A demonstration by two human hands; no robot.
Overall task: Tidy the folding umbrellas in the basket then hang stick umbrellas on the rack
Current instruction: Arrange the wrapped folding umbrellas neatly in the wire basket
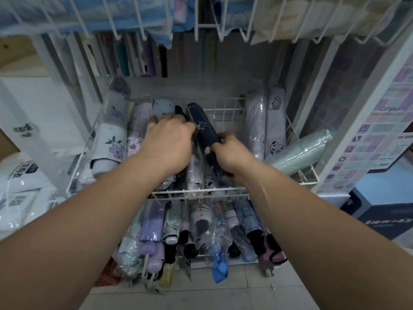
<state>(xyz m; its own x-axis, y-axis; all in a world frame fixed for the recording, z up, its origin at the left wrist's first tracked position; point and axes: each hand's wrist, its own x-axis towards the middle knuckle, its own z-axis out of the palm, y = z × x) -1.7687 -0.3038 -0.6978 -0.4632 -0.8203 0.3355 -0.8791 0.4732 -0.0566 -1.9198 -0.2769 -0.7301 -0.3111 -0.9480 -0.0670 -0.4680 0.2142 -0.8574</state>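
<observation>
A white wire basket holds several wrapped folding umbrellas lying side by side. My right hand grips a dark navy patterned umbrella near its lower end, in the middle of the basket. My left hand reaches in beside it with fingers curled over a black umbrella and the pale ones under it. A white umbrella with purple flowers lies at the left, two puppy-print ones at the right. A mint green umbrella lies across the right rim.
A lower wire basket in front is packed with more folding umbrellas, handles toward me. An upper wire shelf with packaged goods hangs overhead. Long items stand behind the basket. Boxes sit at the right, white bags at the left.
</observation>
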